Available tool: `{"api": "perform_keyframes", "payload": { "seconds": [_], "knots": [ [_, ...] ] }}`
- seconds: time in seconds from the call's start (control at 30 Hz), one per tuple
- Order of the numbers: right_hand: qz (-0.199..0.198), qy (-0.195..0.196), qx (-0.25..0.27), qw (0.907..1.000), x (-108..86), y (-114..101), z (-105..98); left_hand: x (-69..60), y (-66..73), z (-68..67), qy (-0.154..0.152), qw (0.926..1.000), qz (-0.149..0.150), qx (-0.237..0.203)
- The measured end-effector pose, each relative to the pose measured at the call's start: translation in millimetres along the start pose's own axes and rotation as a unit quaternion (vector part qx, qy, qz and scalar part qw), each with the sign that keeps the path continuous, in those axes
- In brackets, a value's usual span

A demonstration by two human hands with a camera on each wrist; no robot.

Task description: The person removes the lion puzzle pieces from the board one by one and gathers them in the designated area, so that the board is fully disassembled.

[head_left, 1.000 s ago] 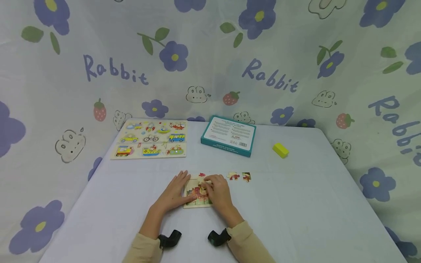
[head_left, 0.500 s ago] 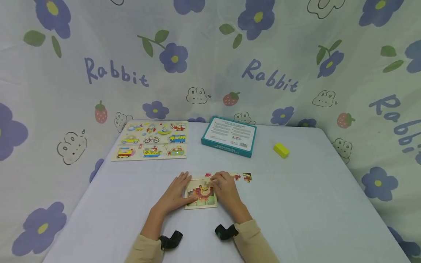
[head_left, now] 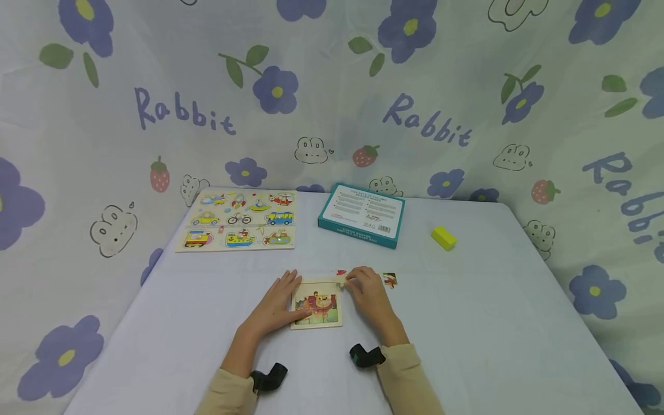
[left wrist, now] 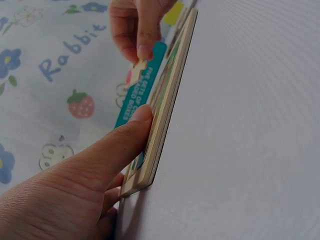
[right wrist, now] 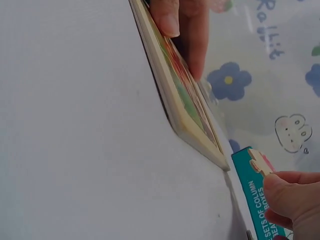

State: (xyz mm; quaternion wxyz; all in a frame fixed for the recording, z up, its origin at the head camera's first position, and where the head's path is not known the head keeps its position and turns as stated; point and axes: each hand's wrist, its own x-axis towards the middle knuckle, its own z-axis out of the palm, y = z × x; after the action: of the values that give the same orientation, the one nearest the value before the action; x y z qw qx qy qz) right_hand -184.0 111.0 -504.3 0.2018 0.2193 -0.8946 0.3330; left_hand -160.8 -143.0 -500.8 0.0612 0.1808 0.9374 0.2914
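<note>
A small square wooden jigsaw puzzle with a bear picture lies on the white table in the head view. My left hand rests along its left side, fingers straight, thumb on the picture; in the left wrist view the thumb presses the board's face near its frame. Just off the puzzle's upper right corner, my right hand pinches a puzzle piece between thumb and fingers. That piece looks pale with some pink-red, raised above the table. A loose puzzle piece lies right of the right hand.
At the back left lies a wooden vehicle puzzle board. A teal and white box is at the back centre, with a yellow block to its right. Behind the table hangs a printed cloth.
My right hand has moved right with the pinched piece, from over the puzzle to past its upper right corner, and now hides one loose piece. My left hand has stayed in place.
</note>
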Motion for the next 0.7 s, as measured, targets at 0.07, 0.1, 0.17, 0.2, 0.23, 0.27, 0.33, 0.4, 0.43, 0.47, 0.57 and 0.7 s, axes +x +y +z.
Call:
{"api": "perform_keyframes", "payload": {
  "seconds": [0.07, 0.1, 0.17, 0.2, 0.23, 0.27, 0.33, 0.4, 0.43, 0.47, 0.57, 0.7],
  "knots": [
    [0.004, -0.001, 0.0, 1.0, -0.3, 3, -2, 0.0, -0.1, 0.1, 0.0, 1.0, 0.0, -0.001],
    [0.005, -0.002, 0.001, 1.0, -0.5, 4, -3, 0.0, -0.1, 0.1, 0.0, 1.0, -0.001, -0.002],
    [0.013, -0.007, 0.001, 0.9999, -1.1, 6, -5, 0.0, 0.0, 0.3, -0.002, 1.0, -0.003, -0.004],
    [0.015, -0.011, -0.001, 0.9998, -1.3, 6, -5, 0.0, 0.2, 0.4, -0.002, 1.0, -0.004, -0.005],
    [0.017, -0.014, -0.001, 0.9998, -1.2, 7, -6, 0.1, 0.2, 0.4, -0.002, 1.0, -0.004, -0.004],
    [0.018, -0.018, -0.002, 0.9997, -1.1, 7, -7, 0.1, 0.3, 0.3, -0.002, 1.0, -0.005, -0.004],
    [0.024, -0.022, -0.004, 0.9995, -1.8, 8, -8, -0.1, 0.4, 0.5, -0.002, 1.0, -0.005, -0.003],
    [0.024, -0.023, -0.005, 0.9994, -2.7, 9, -8, -0.6, 0.5, 0.9, -0.001, 1.0, -0.004, -0.002],
    [0.023, -0.023, -0.004, 0.9995, -3.1, 10, -8, -0.8, 0.6, 1.0, -0.002, 1.0, -0.005, -0.002],
    [0.023, -0.023, -0.004, 0.9995, -3.5, 10, -8, -1.0, 0.7, 1.0, -0.002, 1.0, -0.005, -0.002],
    [0.013, -0.026, -0.006, 0.9996, -3.8, 12, -9, -1.4, 1.4, 0.7, -0.004, 1.0, -0.008, -0.001],
    [0.008, -0.033, -0.017, 0.9993, -3.7, 16, -10, -0.9, 2.0, 0.2, 0.0, 1.0, -0.003, 0.001]
  ]
}}
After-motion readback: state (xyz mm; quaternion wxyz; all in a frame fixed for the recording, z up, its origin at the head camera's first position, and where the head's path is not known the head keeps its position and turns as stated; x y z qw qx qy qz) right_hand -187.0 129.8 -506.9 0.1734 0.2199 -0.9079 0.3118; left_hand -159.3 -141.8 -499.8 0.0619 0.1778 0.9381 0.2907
